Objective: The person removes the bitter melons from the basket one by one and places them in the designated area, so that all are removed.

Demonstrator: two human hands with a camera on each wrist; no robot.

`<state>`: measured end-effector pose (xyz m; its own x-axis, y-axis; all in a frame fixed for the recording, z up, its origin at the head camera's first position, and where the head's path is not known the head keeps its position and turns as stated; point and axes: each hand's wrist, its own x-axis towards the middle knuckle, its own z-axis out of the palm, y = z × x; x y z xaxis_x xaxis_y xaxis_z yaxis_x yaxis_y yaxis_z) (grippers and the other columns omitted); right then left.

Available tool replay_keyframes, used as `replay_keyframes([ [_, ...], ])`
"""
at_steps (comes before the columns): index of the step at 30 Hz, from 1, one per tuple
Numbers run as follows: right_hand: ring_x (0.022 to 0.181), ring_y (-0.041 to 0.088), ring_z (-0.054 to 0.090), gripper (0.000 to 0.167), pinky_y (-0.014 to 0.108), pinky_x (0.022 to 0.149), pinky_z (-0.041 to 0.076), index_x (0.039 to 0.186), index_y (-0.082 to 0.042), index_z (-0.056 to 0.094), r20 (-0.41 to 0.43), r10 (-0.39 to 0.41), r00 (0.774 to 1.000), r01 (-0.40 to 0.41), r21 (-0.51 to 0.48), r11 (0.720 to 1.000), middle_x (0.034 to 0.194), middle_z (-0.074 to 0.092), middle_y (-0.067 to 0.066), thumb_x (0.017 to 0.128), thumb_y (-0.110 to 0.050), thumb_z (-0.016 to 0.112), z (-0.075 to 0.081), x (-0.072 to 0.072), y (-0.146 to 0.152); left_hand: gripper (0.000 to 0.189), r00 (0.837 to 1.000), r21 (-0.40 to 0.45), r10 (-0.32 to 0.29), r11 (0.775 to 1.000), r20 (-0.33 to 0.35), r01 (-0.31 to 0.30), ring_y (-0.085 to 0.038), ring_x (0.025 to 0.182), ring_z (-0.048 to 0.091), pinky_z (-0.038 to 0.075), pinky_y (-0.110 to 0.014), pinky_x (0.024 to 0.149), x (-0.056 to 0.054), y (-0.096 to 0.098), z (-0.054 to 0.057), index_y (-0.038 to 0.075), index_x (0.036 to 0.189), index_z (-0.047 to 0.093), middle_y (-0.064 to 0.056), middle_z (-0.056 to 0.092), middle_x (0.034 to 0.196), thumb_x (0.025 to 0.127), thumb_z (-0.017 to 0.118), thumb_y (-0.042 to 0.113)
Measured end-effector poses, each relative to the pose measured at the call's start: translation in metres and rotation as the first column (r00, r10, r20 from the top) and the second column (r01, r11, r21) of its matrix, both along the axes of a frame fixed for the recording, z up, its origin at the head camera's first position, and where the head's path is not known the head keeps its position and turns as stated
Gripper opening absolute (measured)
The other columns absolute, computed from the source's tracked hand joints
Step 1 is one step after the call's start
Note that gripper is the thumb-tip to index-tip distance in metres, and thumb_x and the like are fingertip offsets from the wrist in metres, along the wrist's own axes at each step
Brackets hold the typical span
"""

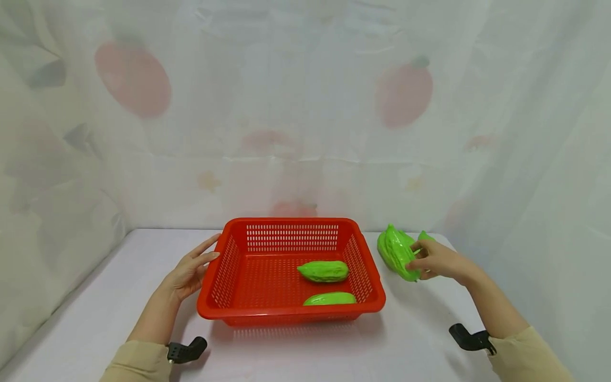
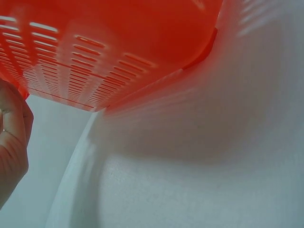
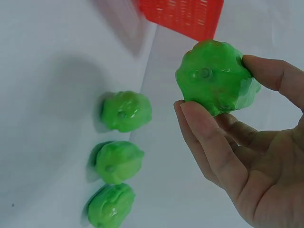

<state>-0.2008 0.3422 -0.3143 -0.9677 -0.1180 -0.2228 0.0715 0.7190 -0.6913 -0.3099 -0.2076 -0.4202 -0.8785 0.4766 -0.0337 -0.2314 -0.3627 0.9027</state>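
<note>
My right hand [image 1: 436, 259] pinches a bright green bitter melon [image 1: 400, 252] between thumb and fingers. In the right wrist view that bitter melon [image 3: 213, 78] is off the table, its blunt stem end facing the camera. More bitter melons [image 3: 118, 161] lie in a row behind it, partly hidden in the head view. A red slotted plastic basket [image 1: 267, 313] stands to the left. Inside it, toward its right side, are two bitter melons; one [image 1: 324, 271] is fully visible, the other [image 1: 330, 298] half hidden by the front rim. My left hand [image 1: 188, 273] touches the basket's left rim with extended fingers.
The white table [image 1: 119, 297] ends at a pale curtain [image 1: 305, 180] with fruit prints, which also hangs along both sides. A black camera mount sits on each wrist, one at the left cuff [image 1: 187, 350] and one at the right [image 1: 471, 339].
</note>
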Motion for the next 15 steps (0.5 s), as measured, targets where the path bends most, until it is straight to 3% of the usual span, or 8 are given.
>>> replay_keyframes([
  [15, 0.071, 0.018, 0.060, 0.062, 0.029, 0.072, 0.059, 0.129, 0.015, 0.039, 0.098, -0.040, 0.994, 0.046, -0.057, 0.997, 0.103, 0.059, 0.014, 0.087, -0.020, 0.069, -0.037, 0.023, 0.023, 0.060, 1.000, 0.000, -0.007, 1.000, 0.002, 0.007, -0.010, 0.089, 0.071, 0.063, -0.029, 0.076, 0.000, 0.000, 0.000, 0.027, 0.158, 0.022, 0.005, 0.071, 0.109, 0.105, 0.042, 0.009],
])
